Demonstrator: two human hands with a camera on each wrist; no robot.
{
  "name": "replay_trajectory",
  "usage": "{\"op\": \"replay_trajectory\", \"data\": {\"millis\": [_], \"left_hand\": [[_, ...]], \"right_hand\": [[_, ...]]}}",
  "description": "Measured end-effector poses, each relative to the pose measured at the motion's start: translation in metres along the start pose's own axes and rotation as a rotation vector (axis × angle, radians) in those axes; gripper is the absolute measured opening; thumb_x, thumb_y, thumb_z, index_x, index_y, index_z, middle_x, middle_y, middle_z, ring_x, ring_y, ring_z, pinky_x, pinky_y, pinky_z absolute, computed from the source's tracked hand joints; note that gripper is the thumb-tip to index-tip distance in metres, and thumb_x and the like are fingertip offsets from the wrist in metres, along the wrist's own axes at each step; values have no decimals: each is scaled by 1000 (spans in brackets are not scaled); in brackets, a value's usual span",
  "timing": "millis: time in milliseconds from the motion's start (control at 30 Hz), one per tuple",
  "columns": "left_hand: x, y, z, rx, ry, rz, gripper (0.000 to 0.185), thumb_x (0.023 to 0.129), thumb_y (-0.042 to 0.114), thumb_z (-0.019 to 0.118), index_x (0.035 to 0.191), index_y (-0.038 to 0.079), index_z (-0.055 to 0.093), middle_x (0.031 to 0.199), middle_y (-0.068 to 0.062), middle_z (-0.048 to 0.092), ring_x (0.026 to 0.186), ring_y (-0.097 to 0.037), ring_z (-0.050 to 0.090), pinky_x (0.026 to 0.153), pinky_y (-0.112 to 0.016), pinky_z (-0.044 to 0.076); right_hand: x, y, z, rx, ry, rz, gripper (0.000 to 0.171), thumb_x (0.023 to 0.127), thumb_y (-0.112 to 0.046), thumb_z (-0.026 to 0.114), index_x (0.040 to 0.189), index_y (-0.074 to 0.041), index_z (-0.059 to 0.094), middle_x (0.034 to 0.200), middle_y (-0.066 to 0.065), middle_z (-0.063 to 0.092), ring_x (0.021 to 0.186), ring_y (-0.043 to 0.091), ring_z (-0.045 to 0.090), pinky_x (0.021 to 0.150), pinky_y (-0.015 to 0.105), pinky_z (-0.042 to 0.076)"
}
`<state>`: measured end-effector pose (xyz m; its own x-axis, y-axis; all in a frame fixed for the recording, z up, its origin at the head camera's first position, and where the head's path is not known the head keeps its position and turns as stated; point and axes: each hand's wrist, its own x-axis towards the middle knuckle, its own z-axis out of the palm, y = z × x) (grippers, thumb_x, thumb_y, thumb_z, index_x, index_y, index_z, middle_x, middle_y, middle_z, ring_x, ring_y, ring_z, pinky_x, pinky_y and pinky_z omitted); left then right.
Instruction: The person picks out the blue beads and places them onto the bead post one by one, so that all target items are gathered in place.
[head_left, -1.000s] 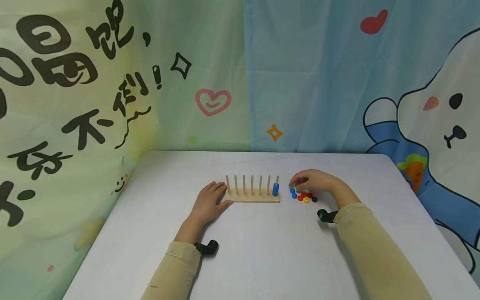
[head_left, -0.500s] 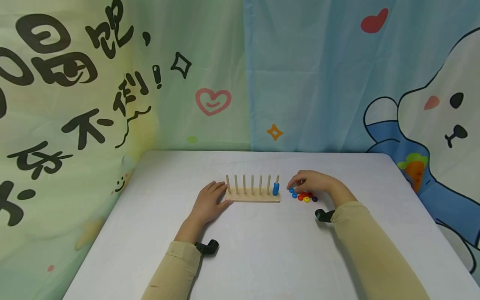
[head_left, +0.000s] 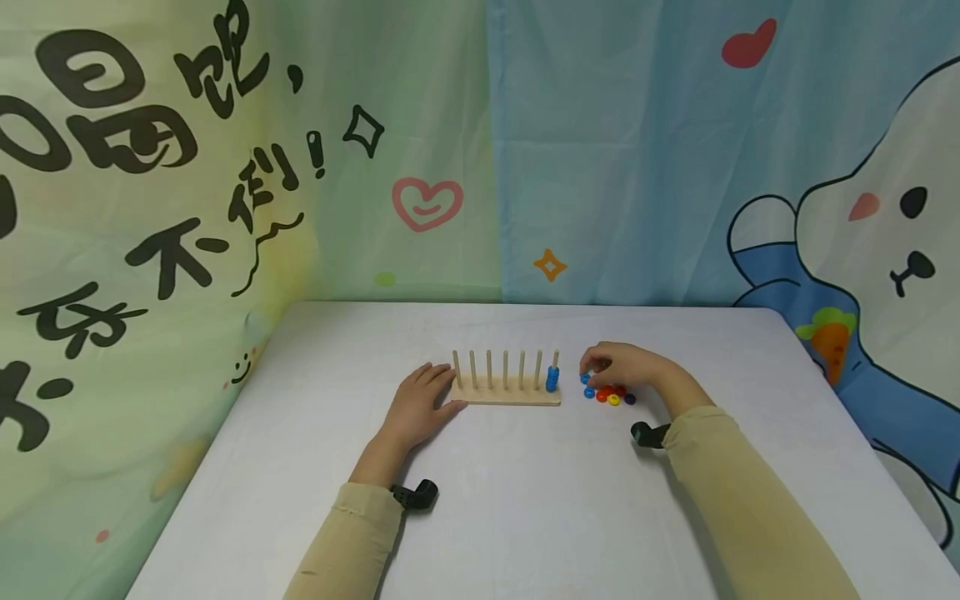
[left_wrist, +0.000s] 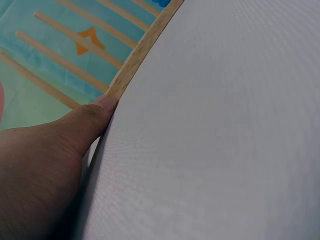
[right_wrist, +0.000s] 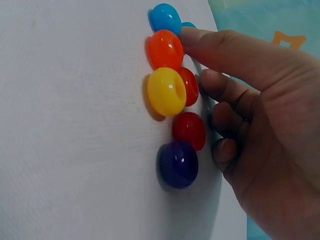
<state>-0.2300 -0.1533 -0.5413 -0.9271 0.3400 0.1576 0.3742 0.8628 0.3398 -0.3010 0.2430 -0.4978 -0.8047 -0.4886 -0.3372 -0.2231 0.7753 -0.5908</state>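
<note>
A wooden peg board (head_left: 506, 395) with several upright pegs stands mid-table; a stack of blue beads (head_left: 552, 381) sits on its rightmost peg. My left hand (head_left: 418, 408) lies flat at the board's left end, thumb (left_wrist: 95, 112) against the board's edge (left_wrist: 137, 55). To the right of the board lies a small pile of loose beads (head_left: 611, 395): blue (right_wrist: 165, 17), orange (right_wrist: 165, 49), yellow (right_wrist: 166, 91), two red (right_wrist: 190, 130) and dark purple (right_wrist: 177, 164). My right hand (head_left: 618, 364) is curled over the pile, its fingertips pinching a second blue bead (head_left: 585, 378) at the pile's left edge.
The white table (head_left: 525, 500) is backed by cartoon-printed cloth (head_left: 375, 167) on the far and left sides. Black wrist mounts (head_left: 416, 495) sit by both sleeves. The table's right edge (head_left: 862, 433) lies well beyond my right hand.
My right hand's fingers have curled down and closed on the blue bead at the pile's left edge. The left hand and the board have not moved.
</note>
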Motion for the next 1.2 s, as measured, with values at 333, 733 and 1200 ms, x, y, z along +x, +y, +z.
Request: {"op": "replay_trajectory", "data": {"millis": [333, 733, 1200], "left_hand": [[0, 1, -2, -10, -4, 1, 64, 94, 51, 61, 145, 14, 50, 151, -6, 48, 146, -34, 35, 122, -50, 28], [0, 1, -1, 0, -8, -7, 65, 94, 53, 60, 146, 14, 50, 152, -5, 48, 146, -33, 35, 122, -50, 28], [0, 1, -1, 0, -9, -13, 66, 94, 53, 60, 146, 15, 49, 152, -4, 48, 146, -33, 35, 121, -51, 29]], "right_hand": [[-8, -3, -2, 27, 77, 44, 17, 94, -25, 68, 108, -18, 61, 99, 5, 59, 79, 20, 56, 67, 29, 50], [-28, -35, -20, 3, 242, -128, 20, 95, -28, 68, 111, -18, 60, 96, 1, 64, 87, 19, 56, 76, 32, 51], [-40, -81, -18, 109, 294, -233, 20, 96, -29, 67, 111, -18, 62, 104, 2, 62, 93, 19, 57, 80, 34, 53]]}}
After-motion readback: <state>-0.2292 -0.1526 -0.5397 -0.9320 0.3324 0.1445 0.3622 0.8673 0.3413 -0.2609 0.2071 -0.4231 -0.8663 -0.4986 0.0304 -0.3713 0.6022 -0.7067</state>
